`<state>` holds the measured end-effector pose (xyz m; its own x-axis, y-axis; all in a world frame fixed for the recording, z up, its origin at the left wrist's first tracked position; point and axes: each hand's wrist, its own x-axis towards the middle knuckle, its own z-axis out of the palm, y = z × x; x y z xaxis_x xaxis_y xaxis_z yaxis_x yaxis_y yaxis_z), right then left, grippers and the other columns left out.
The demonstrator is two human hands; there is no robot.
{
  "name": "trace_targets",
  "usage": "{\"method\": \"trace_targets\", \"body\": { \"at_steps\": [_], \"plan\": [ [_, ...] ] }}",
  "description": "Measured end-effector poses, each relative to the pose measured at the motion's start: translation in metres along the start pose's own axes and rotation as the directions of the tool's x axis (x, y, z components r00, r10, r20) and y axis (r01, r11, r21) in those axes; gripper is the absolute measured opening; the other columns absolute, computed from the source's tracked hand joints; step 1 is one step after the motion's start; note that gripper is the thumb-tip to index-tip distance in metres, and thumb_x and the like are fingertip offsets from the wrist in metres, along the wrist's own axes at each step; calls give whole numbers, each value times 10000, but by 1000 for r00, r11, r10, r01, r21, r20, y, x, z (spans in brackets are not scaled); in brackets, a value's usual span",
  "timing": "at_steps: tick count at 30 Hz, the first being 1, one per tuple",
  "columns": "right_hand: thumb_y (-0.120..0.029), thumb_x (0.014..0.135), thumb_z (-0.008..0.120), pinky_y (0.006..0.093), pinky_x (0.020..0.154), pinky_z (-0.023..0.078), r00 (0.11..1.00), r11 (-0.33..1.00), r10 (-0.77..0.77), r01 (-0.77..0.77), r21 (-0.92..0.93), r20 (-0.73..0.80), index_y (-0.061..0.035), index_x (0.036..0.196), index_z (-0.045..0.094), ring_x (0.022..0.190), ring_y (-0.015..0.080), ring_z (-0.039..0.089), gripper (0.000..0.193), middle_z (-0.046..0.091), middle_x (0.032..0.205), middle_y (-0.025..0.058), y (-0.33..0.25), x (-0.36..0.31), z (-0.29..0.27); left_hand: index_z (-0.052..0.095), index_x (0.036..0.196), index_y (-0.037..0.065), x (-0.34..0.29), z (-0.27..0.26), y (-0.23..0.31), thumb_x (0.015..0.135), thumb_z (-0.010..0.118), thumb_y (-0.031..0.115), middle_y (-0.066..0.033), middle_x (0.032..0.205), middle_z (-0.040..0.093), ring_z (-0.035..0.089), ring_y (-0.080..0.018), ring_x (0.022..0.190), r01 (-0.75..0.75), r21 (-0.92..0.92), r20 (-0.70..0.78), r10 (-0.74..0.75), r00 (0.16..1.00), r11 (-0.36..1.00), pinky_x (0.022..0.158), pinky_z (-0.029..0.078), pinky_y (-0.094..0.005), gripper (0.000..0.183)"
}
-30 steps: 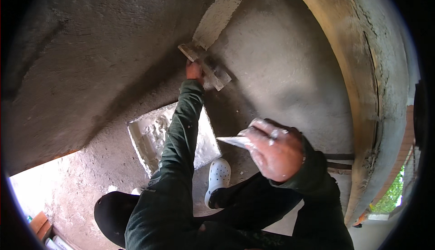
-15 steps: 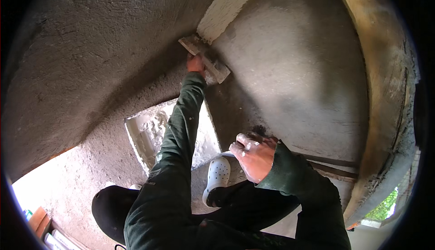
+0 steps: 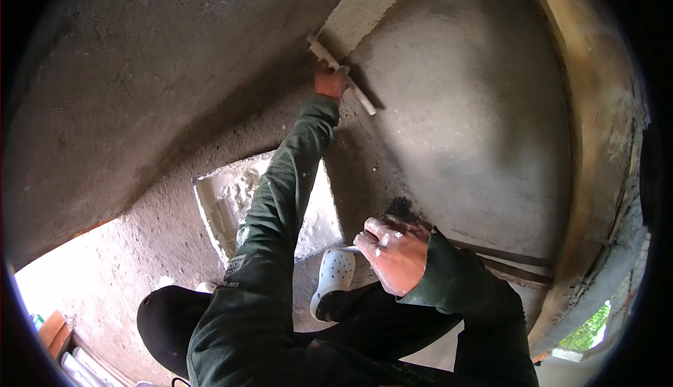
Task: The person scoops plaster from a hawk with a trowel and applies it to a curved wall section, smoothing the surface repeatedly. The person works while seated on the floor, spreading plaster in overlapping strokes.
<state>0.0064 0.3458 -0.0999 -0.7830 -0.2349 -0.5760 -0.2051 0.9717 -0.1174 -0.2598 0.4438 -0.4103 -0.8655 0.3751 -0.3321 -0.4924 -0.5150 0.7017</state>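
Note:
My left hand (image 3: pixel 331 84) is stretched far forward, closed round a long, flat plastering trowel (image 3: pixel 362 95). The trowel appears nearly edge-on at the corner where two grey walls meet, just below a pale band of plaster (image 3: pixel 371 10). Whether its whole blade touches the wall I cannot tell. Closer to me, my right hand (image 3: pixel 396 255) is held closed above my knee, with white smears on the fingers. A thin pale edge shows beside its fingertips; what it belongs to is hidden. Under my left forearm lies a square tray (image 3: pixel 209 213) of white plaster (image 3: pixel 242 182).
My foot in a pale clog (image 3: pixel 335 275) is close to the tray's near corner. A curved, rough border (image 3: pixel 571 177) bounds the wall on the right. Brown blocks (image 3: pixel 55 334) and white rolled or boxed items (image 3: pixel 87 369) lie at lower left.
My left hand has moved up and to the right along the corner. The trowel has turned from showing its flat face to nearly edge-on. My right hand has barely moved.

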Motion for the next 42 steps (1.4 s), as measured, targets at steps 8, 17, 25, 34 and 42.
{"method": "trace_targets", "body": {
  "at_steps": [8,17,25,34,42],
  "plan": [
    [-130,914,573,470,825,548,998,999,43,-43,8,46,2,1136,637,1014,335,655,266,623,1085,175,1,5,-7,591,1220,-67,-24,6,-6,845,699,97,-230,1101,702,682,-329,1006,-324,145,-125,342,931,935,882,513,-396,424],
    [-141,916,584,467,885,540,994,1000,29,-30,8,101,6,1162,631,1071,341,643,291,622,1111,186,-1,9,-4,602,1205,-62,26,-20,-40,830,699,142,-253,1133,700,676,-401,1073,-200,203,-209,242,947,959,904,519,-422,438],
    [-138,917,583,478,868,548,992,999,43,-42,-10,119,3,1157,629,1077,343,643,283,630,1095,186,1,4,-1,600,1207,-108,24,21,-12,828,691,137,-217,994,712,685,-271,844,-315,273,-146,362,921,909,705,526,-396,460],
    [-143,910,577,500,879,542,987,998,57,-56,-11,152,-9,1187,620,1091,366,653,310,632,1213,210,-1,6,-7,600,1190,-71,-38,77,79,828,730,158,-272,1034,702,690,-373,961,-389,400,-68,450,891,830,833,520,-416,448],
    [-125,895,588,522,913,528,991,999,50,-52,15,128,-14,1191,610,1061,398,670,317,612,1282,237,0,9,1,609,1150,-75,-61,126,127,827,736,173,-280,983,709,706,-413,939,-582,360,-62,641,765,730,826,544,-446,426]
  ]
}}
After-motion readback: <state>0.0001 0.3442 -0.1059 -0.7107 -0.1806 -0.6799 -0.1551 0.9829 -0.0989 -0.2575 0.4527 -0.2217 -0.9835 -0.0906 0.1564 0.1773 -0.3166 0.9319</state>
